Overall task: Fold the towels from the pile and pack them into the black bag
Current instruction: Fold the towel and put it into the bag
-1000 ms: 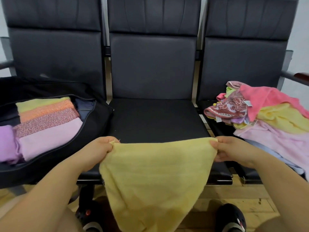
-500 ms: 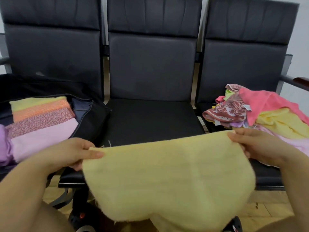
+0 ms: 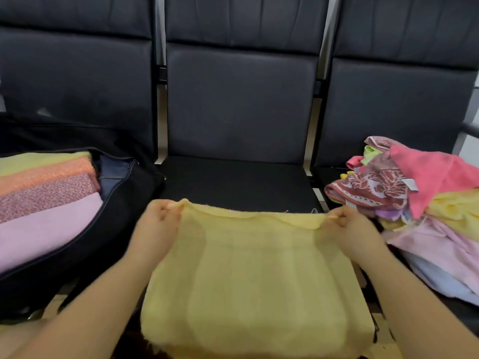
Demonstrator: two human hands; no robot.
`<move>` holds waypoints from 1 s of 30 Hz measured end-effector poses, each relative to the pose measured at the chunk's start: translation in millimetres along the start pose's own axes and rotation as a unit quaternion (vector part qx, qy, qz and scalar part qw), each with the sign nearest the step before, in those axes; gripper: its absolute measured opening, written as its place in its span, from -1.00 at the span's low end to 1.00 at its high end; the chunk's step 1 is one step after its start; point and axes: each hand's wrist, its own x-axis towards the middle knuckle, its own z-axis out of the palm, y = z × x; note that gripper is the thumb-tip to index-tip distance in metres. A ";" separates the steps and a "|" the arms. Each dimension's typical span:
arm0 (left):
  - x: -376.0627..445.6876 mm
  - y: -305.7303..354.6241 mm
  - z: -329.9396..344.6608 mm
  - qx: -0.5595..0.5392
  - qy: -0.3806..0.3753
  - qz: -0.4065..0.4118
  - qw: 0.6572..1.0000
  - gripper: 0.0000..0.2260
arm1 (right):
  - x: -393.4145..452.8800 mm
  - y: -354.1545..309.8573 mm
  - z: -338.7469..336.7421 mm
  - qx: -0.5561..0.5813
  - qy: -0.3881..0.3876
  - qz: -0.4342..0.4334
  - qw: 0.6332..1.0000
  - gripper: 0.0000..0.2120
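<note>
1. While both hands pinch its far edge, the pale yellow terry towel [image 3: 256, 275] lies stretched across the front of the middle black padded seat [image 3: 236, 182], its near part hanging over the seat's front edge toward six o'clock.
2. The left hand [image 3: 155, 229] grips the towel's far left corner with curled fingers; the right hand [image 3: 352, 231] grips the far right corner the same way, so the edge between them runs nearly straight.
3. At nine o'clock, the open black fabric bag [image 3: 124, 211] rests on the left seat and holds folded towels side by side: a yellow-green one [image 3: 39, 161] farthest back, then an orange one [image 3: 49, 176], a speckled pink one [image 3: 49, 195] and a plain lilac-pink one [image 3: 44, 229] nearest.
4. At three o'clock, the loose pile of unfolded towels [image 3: 425, 211] sits on the right seat, with a bright pink towel [image 3: 430, 174] on top, a maroon patterned cloth [image 3: 373, 189] at its left side, and yellow, pale pink and light blue pieces beneath.
</note>
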 end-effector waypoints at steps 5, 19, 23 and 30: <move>-3.4 -36.1 46.5 0.363 -0.071 0.108 0.923 -0.19 | 8.8 0.8 76.2 -0.139 -0.068 -0.042 0.987 -0.22; 100.5 -32.6 75.0 0.515 -0.112 0.053 0.848 -0.28 | 109.0 -6.3 115.3 -0.284 -0.049 -0.069 0.955 -0.34; 131.0 -32.8 84.5 0.499 -0.096 0.068 0.859 -0.27 | 137.1 -12.3 121.5 -0.280 -0.037 -0.077 0.956 -0.35; 179.9 -39.5 101.9 0.409 0.029 0.208 0.888 -0.44 | 179.2 -21.2 133.5 -0.191 0.134 -0.110 0.966 -0.51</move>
